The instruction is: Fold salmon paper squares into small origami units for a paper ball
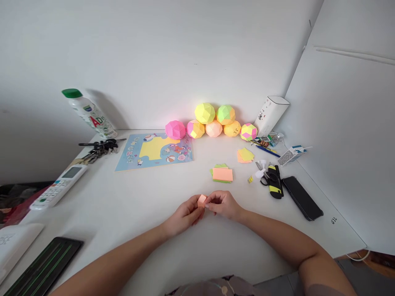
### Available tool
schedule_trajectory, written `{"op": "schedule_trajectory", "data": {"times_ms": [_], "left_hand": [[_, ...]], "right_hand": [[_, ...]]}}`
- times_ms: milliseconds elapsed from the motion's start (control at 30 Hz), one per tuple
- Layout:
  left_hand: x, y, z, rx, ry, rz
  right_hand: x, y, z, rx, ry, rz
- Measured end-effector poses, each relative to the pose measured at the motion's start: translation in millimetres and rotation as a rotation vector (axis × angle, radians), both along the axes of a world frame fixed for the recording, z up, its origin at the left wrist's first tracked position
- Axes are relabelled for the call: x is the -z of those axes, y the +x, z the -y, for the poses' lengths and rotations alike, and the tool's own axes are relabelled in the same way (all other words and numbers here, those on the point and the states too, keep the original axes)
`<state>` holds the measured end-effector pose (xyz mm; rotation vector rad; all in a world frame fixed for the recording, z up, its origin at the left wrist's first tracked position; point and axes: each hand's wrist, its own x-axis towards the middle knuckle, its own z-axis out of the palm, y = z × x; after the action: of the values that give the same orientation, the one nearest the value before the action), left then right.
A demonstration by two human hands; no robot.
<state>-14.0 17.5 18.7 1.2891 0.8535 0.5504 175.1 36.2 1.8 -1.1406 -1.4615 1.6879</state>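
Between my hands, above the front middle of the white table, is a small folded piece of peach paper [201, 200]. My left hand [185, 213] pinches it from the left, thumb in front. The fingertips of my right hand [224, 204] are closed on its right edge. Just beyond my hands lies a stack of peach and green paper slips [222, 174]. Farther back to the right are loose yellow and peach paper pieces [245, 155]. Several faceted paper balls, among them a pink one [175, 130] and a yellow one [205, 113], are piled against the wall.
At left stand a bottle [92, 117], keys [100, 151], a remote control [58, 187] and a dark phone-like device [46, 265]. A blue picture board [123, 160] lies at the back. On the right are black scissors [264, 181], a yellow-black cutter [275, 183], a black phone [302, 198] and a small carton [291, 155].
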Motion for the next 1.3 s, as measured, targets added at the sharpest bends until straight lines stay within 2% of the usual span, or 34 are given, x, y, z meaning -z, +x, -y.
{"op": "schedule_trajectory", "data": {"times_ms": [200,433,533,767,1067,1300], "left_hand": [[2.5,-0.8,-1.0,-0.025,-0.018,0.030],[4.1,-1.1,-0.7,-0.038,-0.031,0.022],[7.2,-0.8,0.1,-0.038,-0.008,0.001],[10.7,2.6,0.6,-0.100,0.046,-0.148],[7.2,2.3,-0.8,-0.065,0.000,-0.120],[1.5,4.3,-0.1,-0.117,-0.020,-0.145]], "right_hand": [[-8.2,4.3,-2.7,-0.062,0.025,-0.029],[-7.6,5.2,-2.3,-0.192,0.160,0.154],[-7.1,3.3,-1.0,-0.186,0.193,0.160],[-10.6,0.5,3.2,-0.075,0.163,0.131],[-7.2,0.3,2.5,-0.125,0.172,0.171],[-6.8,0.9,3.2,-0.098,0.096,0.146]]}}
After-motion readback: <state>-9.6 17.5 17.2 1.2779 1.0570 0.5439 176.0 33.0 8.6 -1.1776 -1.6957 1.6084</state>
